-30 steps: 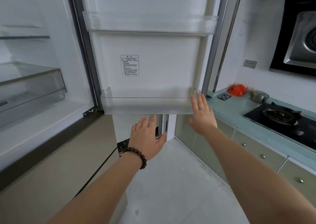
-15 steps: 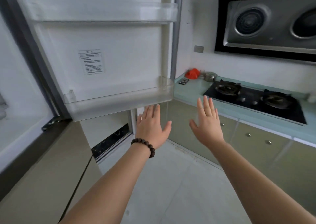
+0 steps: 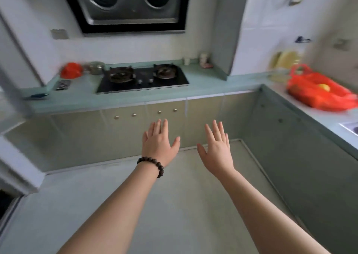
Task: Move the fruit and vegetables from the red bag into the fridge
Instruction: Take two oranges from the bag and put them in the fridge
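I hold both hands out over the floor with nothing in them: my left hand (image 3: 157,144) and right hand (image 3: 218,149) have straight fingers, loosely spread. The red bag (image 3: 317,90) lies on the right-hand counter (image 3: 290,96), near its back end, with something yellow showing inside. It looks full, so I judge the unloading not yet begun. The fridge door's edge (image 3: 13,90) blurs past at far left.

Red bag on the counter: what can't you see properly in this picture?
- Red bag, head view: blurred, its folds hide the contents; only something yellow shows.
- Fridge, head view: cut off by the left edge, inside unseen.
- Small red thing beside the stove: too blurred to identify.
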`<state>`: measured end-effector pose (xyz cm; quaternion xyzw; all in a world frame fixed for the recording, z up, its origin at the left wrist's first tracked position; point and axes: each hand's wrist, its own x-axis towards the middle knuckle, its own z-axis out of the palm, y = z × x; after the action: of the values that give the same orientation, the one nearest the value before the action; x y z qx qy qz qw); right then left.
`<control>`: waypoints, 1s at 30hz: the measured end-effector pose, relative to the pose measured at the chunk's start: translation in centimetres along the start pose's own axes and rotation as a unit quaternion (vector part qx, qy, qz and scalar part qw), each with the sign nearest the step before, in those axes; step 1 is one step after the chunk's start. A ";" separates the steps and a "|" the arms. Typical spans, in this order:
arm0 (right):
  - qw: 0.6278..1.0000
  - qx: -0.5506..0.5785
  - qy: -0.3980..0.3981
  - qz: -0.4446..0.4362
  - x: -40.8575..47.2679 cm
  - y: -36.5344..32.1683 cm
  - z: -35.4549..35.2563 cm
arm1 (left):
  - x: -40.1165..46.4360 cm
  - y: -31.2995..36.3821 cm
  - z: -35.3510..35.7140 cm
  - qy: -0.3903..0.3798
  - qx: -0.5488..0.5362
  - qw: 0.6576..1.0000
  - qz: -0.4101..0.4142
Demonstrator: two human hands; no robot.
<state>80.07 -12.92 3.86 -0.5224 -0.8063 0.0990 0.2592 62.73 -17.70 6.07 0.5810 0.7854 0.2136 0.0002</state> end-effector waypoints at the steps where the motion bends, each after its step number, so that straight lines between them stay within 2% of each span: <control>1: 1.000 -0.007 0.011 0.025 -0.5 2.1 -1.0 | 0.4 2.0 1.2 -0.012 -0.005 1.000 0.025; 11: 0.967 -0.044 0.101 0.230 -5.3 20.7 -10.3 | 2.0 22.4 10.9 -0.097 -0.057 0.973 0.203; 20: 0.942 -0.071 0.128 0.301 -6.7 33.9 -18.2 | 2.7 38.9 16.8 -0.122 -0.072 0.949 0.283; 30: 0.922 -0.057 0.149 0.354 -5.9 43.0 -20.4 | 5.2 48.5 22.0 -0.153 -0.046 0.930 0.330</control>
<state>126.64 -1.78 0.69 -0.7962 -0.5254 0.0593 0.2941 110.74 5.74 3.62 0.8324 0.5290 0.1464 0.0765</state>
